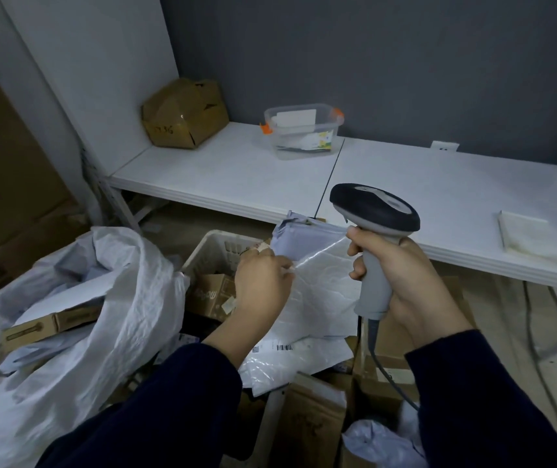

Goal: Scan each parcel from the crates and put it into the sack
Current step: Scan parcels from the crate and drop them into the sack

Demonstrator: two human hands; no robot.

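My right hand (pixel 408 282) grips the grey handle of a barcode scanner (pixel 375 228), its dark head pointing away over the parcels. My left hand (pixel 263 282) pinches the edge of a white plastic mailer parcel (pixel 321 285) held up above the white crate (pixel 213 248). More parcels lie below: a flat white one with a barcode label (pixel 290 356) and brown cardboard boxes (pixel 213 295). The big white woven sack (pixel 78 332) gapes open at the left, with boxes and mailers inside.
A white table (pixel 439 190) runs across behind the crate, carrying a brown cardboard box (pixel 182 116), a clear plastic tub (pixel 304 130) and a folded white cloth (pixel 530 238). The scanner cable (pixel 381 366) hangs down over cartons at lower right.
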